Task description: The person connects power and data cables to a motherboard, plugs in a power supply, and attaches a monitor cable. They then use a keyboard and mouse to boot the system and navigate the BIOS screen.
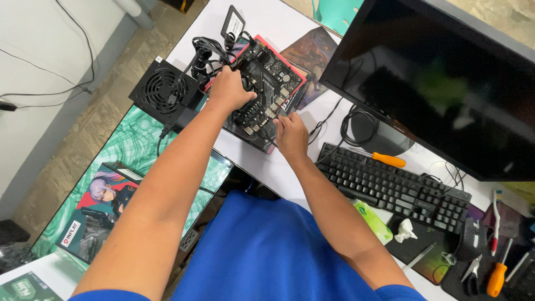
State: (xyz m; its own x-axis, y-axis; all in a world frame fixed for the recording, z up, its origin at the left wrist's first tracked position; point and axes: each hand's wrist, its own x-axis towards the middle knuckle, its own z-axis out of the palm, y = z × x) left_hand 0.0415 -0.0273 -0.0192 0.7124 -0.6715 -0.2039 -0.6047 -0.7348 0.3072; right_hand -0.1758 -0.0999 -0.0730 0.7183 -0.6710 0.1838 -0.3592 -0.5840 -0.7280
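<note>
Blue shirt [262,251] nearest. Motherboard [267,89] lies flat near worktop [267,167] far-left corner, on its box, cables plugged at its far end. Left hand [228,89] presses onto board, fingers curled; right hand [291,134] fingers grip near edge. Board matte black, finned heatsinks; PSU [164,92] boxy metal, grilled fan. Fitting looks midway, unfinished

Black motherboard [266,89] on red box [297,83]; black keyboard [395,189]; orange-handled screwdriver [388,160]; green marbled mat [139,150] (white veins).
</note>
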